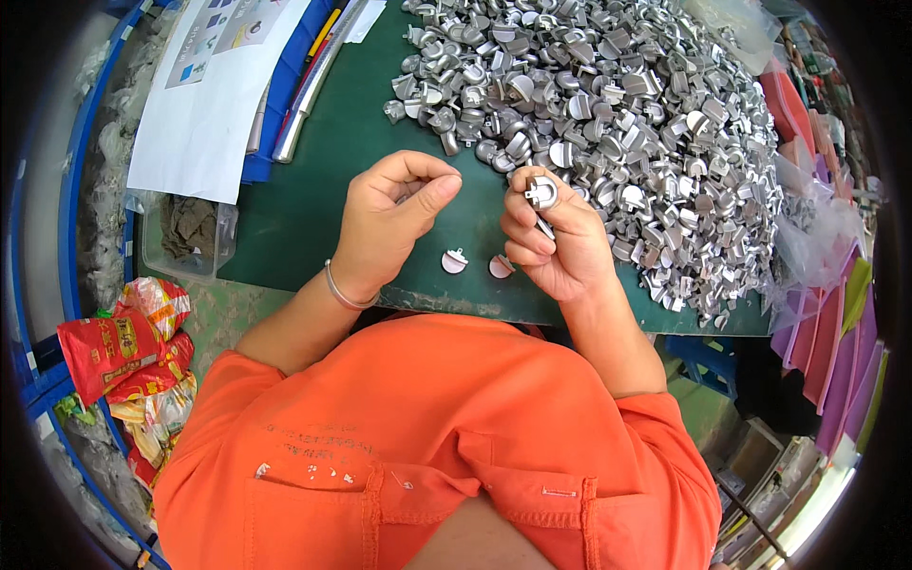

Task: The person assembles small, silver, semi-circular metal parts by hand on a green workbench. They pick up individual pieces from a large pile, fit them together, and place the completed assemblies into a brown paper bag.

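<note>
Between the thumb and forefinger of my right hand [559, 235] is a small silver-grey metal part [543, 192] with a rounded end and a small tab. A second metal part [545, 228] shows its edge among the lower fingers. To its left, my left hand [392, 214] is raised over the table, thumb and forefinger tips close together. Its curled fingers hide the palm, so I cannot tell whether anything lies inside. Two loose metal parts lie below and between the hands: a half-round piece with a tab [454, 261] and another [501, 266] beside my right hand.
A large heap of similar metal parts [598, 92] covers the right of the green table [320, 235]. At left are a blue tray [260, 167], printed sheets [199, 128], a clear tube [299, 117] and a plastic box with a brown cloth [187, 228]. Red bags [121, 349] stand below.
</note>
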### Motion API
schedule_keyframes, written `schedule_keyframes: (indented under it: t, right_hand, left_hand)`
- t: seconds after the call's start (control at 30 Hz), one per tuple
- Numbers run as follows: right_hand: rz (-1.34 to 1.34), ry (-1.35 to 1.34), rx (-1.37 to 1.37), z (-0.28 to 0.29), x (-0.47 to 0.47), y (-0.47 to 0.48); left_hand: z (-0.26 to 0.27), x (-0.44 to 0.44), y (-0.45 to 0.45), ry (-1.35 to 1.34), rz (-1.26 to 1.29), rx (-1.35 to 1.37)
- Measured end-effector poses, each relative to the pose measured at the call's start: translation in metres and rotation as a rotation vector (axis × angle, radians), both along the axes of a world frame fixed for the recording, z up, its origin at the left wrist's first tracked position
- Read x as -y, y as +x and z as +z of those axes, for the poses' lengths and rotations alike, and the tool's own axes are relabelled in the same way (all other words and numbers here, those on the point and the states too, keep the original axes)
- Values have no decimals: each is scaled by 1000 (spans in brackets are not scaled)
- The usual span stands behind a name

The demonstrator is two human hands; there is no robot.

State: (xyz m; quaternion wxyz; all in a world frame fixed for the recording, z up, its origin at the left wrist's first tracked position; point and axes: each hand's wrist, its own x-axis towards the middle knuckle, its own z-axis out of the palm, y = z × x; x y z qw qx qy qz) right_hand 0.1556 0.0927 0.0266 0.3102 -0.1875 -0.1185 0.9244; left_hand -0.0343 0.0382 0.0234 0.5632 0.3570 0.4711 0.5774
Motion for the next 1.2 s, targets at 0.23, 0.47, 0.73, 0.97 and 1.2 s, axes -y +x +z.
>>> schedule_keyframes:
  t: [0.23,0.47,0.73,0.97,1.2]
  right_hand:
    - [-9,83,-13,-2,3,15]
    - [113,785,801,5,21,35]
    - [80,917,1014,-12,29,21]
    - [69,159,258,-9,21,21]
    - [76,110,117,-11,22,18]
  left_hand:
    - [2,2,-12,16,-31,-129]
    - [-6,17,-12,245,-448,-833]
    - [-15,14,2,-193,-374,12]
    - [-13,10,4,-400,-441,696]
    - [-13,12,5,-413,-459,721]
